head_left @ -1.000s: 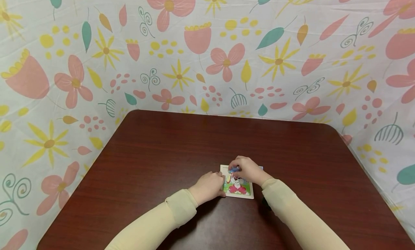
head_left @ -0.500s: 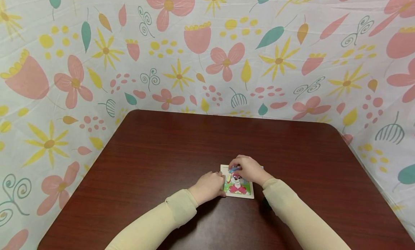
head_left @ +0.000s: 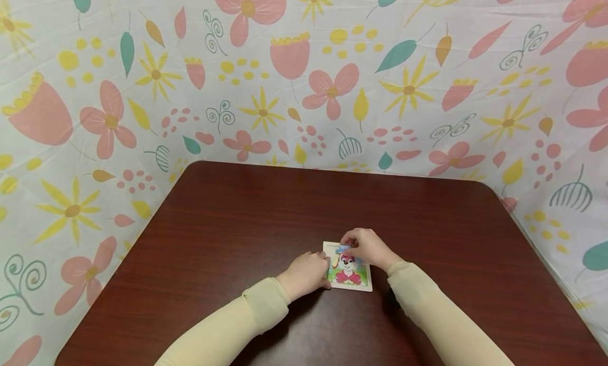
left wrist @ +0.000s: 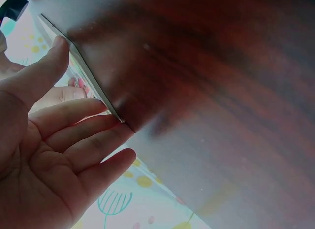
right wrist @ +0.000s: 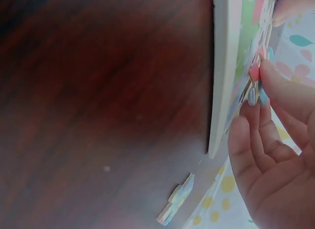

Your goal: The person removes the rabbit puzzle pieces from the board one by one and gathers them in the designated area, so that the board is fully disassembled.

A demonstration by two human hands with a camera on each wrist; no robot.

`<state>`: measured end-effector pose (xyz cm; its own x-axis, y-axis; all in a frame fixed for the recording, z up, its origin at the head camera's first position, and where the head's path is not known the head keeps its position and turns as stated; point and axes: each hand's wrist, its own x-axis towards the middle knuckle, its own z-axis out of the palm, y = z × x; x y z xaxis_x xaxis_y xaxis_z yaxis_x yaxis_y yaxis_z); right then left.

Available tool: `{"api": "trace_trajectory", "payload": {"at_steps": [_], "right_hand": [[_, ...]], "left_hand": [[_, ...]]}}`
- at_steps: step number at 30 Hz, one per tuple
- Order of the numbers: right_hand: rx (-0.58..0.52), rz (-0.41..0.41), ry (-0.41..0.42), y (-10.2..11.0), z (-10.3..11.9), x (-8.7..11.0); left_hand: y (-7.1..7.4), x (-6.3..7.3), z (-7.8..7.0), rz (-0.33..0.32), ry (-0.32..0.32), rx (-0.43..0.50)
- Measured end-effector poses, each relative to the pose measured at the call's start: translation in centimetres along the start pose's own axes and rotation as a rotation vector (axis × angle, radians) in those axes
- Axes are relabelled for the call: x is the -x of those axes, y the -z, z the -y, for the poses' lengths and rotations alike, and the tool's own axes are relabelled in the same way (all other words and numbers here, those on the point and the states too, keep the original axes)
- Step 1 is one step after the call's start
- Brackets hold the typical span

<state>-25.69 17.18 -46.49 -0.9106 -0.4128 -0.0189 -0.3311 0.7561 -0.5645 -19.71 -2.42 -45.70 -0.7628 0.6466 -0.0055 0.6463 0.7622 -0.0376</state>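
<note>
A small wooden jigsaw board with a pale frame and a pink-and-white cartoon animal lies flat on the table. At its left edge, my left hand rests with thumb and fingertips touching the frame. In the left wrist view, the fingers of that hand are mostly straight. My right hand is over the upper part of the board, pinching a jigsaw piece with pink and blue on it between thumb and fingers. The fingers partly cover this piece, and whether it sits in its slot cannot be told.
Another jigsaw piece lies loose on the dark wooden table beside the board, seen in the right wrist view. A small dark object shows under the right sleeve. A flower-printed cloth hangs behind the table.
My right hand has shifted slightly right over the board, uncovering more of the animal's face and the blue part above it. My left hand has stayed at the left edge.
</note>
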Motion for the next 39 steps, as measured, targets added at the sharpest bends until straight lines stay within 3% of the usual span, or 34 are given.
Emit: {"api": "trace_trajectory", "payload": {"at_steps": [18,32,39], "right_hand": [[0.007,-0.008,0.002,0.02,-0.14,-0.17],[0.024,0.0,-0.006,0.01,-0.17,-0.25],[0.033,0.0,0.014,-0.05,-0.2,-0.19]], "left_hand": [[0.03,-0.18,-0.01,-0.027,-0.019,-0.016],[0.22,-0.03,-0.34,0.015,-0.037,-0.028],[0.66,-0.07,-0.8,0.051,-0.059,-0.085]]}}
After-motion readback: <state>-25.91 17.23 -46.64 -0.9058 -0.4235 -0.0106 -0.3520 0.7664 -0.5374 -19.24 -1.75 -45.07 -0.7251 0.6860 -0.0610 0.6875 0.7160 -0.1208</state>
